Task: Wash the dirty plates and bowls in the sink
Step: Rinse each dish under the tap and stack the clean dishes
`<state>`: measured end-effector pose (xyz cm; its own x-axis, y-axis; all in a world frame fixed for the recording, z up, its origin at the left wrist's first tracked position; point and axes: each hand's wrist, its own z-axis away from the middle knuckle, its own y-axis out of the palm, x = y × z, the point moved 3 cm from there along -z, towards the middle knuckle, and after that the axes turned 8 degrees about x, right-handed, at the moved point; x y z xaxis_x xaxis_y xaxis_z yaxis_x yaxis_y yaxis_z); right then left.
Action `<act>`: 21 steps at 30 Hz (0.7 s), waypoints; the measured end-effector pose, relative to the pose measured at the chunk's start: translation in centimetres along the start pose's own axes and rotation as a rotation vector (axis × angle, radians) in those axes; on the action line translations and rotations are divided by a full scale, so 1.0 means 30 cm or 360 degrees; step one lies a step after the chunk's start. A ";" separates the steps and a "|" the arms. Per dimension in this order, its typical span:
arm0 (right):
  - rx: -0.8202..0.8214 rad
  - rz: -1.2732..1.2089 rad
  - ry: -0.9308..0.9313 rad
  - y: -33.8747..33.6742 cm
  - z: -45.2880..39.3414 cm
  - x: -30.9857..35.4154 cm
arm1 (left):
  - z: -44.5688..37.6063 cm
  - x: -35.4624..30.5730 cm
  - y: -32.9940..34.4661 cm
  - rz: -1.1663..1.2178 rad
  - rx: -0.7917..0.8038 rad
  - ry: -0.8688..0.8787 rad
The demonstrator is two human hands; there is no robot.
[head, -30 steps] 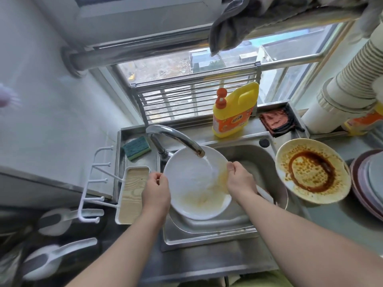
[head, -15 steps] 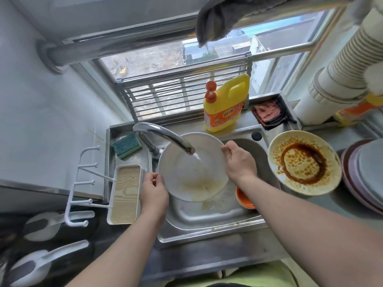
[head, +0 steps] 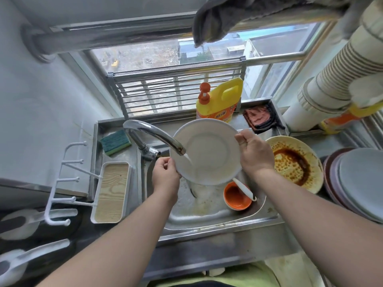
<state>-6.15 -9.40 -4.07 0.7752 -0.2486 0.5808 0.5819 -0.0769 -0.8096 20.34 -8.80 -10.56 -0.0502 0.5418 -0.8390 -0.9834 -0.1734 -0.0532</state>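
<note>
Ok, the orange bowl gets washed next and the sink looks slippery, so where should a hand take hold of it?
Grip the orange bowl by its near rim, coming from above on the person's side. It sits upright in the sink, mouth open, while a white utensil lies across its far-right rim. A thumb inside and fingers outside would likely hold the wet wall.

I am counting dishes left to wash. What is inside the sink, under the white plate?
An orange bowl with a white spoon in it sits in the sink, beside foamy water. The white plate covers the back of the basin, so anything there is hidden.
</note>
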 end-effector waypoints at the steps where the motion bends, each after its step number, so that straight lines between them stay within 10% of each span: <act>1: -0.0003 0.0007 0.0014 -0.012 0.001 -0.006 | 0.000 0.002 0.014 -0.0001 0.0000 -0.0010; 21: 0.0443 0.0005 0.0597 0.074 0.118 -0.197 | 0.054 0.113 0.005 -0.0211 0.0175 -0.0301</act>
<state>-8.57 -4.70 -9.01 0.6644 -0.5841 0.4662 0.6633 0.1734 -0.7280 19.73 -5.67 -12.54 0.0592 0.7001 -0.7116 -0.9961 -0.0056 -0.0884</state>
